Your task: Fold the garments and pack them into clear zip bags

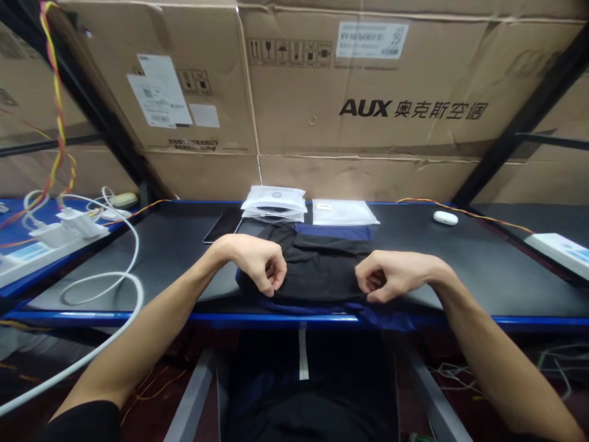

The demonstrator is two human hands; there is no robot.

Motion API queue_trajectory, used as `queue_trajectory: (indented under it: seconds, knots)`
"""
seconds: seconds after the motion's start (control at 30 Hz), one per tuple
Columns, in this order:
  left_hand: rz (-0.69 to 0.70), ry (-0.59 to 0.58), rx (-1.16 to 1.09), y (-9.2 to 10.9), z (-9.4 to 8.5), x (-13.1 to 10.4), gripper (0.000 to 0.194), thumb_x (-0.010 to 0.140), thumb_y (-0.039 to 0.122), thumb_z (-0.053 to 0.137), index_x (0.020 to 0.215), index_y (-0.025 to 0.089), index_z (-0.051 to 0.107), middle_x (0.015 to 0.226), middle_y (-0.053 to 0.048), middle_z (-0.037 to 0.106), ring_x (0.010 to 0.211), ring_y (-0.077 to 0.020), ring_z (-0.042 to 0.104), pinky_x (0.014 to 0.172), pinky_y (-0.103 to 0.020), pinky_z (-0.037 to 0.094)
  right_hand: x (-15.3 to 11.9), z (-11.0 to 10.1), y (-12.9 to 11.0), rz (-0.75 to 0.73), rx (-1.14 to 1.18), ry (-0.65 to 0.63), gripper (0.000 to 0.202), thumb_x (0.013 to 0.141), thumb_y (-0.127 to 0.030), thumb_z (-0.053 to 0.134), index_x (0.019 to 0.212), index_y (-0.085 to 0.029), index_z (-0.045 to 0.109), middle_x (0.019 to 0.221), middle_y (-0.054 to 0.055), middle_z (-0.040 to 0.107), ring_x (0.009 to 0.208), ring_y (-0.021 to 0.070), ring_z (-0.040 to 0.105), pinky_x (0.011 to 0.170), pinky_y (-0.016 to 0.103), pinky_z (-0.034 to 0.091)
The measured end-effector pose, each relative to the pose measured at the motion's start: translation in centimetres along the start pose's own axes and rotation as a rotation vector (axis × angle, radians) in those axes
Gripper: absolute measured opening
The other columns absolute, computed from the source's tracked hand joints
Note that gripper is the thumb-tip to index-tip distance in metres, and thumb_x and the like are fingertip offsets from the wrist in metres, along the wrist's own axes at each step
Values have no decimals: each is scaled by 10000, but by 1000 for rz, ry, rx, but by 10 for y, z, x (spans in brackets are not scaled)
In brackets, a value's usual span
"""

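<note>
A black cloth garment (322,270) lies folded near the front edge of the table, its exact kind unclear. Navy blue fabric (340,231) shows beneath it at the back and also along the front, where some hangs over the edge. On the garment's left side, my left hand (260,261) is closed, thumb and fingers pinching the cloth. My right hand (391,273) pinches the opposite side in the same way. Both wrists are bent, and the cloth stretches fairly flat between them.
Behind the cloth lie a stack of white packets (275,201) and a flat white pouch (344,212). A phone (224,225) rests left of them. A white case (445,218) and a power strip (564,253) are on the right. A white cable (137,294) loops at left. Cardboard boxes (294,132) stand behind.
</note>
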State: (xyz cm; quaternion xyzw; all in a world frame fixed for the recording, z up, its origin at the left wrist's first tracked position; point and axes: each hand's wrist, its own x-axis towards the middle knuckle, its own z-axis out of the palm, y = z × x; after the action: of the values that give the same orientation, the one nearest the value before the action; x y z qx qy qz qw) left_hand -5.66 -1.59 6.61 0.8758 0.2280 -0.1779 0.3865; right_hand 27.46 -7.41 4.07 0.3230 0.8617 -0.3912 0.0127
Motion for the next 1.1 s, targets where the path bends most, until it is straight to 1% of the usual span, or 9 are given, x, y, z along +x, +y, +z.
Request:
queue_trajectory:
  seconds: [0.2,0.37,0.47,0.53,0.7,0.87,0.93,1.0,1.1]
  knots:
    - [9,107,-55,-4,-12,-13,197,813,360,695,877,174,690,816,-9,706,771,-158,629,709,-216,459,-18,-11,11,39,108,275,261,846,-452,669,818,-196,624,723,-11,609,674,154,533,658,298,418]
    - [-20,394,-12,-13,-21,-19,298,859,447,623,946,168,678,805,-4,671,716,-134,565,663,-210,418,-18,-16,18,121,159,517,385,808,-571,686,902,-198,663,672,-25,581,621,145,494,599,292,377]
    - [-78,560,106,-20,-23,-13,330,876,461,569,964,168,692,788,-9,665,687,-135,552,631,-215,407,-15,-16,22,177,96,576,386,786,-591,692,835,-212,642,610,-47,537,579,135,453,567,284,346]
    - [-132,602,182,-25,-21,-5,332,870,462,560,946,171,702,755,-13,666,648,-139,552,599,-223,397,-13,-16,25,231,33,560,378,763,-587,702,787,-219,618,597,-42,554,571,142,468,563,286,349]
    - [-209,563,278,-36,-16,14,291,848,447,579,898,186,699,732,-17,684,619,-147,577,585,-234,387,-8,-16,34,331,-110,492,378,738,-595,686,729,-228,596,599,-13,603,578,170,521,564,300,371]
    - [-260,579,274,-40,-23,1,386,847,540,586,922,181,706,808,-33,713,671,-156,603,589,-228,388,-10,-16,33,316,-159,517,380,765,-603,673,755,-227,621,597,-21,594,572,163,514,563,298,383]
    - [-316,603,278,-38,-27,-12,472,843,623,579,904,175,717,824,-44,718,700,-165,609,599,-227,393,-9,-13,27,268,-176,607,382,817,-604,644,776,-224,634,621,-13,606,586,167,527,581,307,405]
    - [-448,570,260,-35,-29,-25,568,813,722,572,819,174,721,781,-53,717,667,-168,603,582,-233,391,-3,-7,20,172,-199,726,376,880,-589,599,823,-222,660,703,15,659,659,190,584,654,332,460]
    - [-657,427,148,-28,-30,-36,667,742,824,585,641,172,687,701,-79,717,583,-170,602,542,-245,396,10,4,10,-26,-244,756,344,927,-529,585,1043,-234,716,1042,75,748,977,255,672,922,404,506]
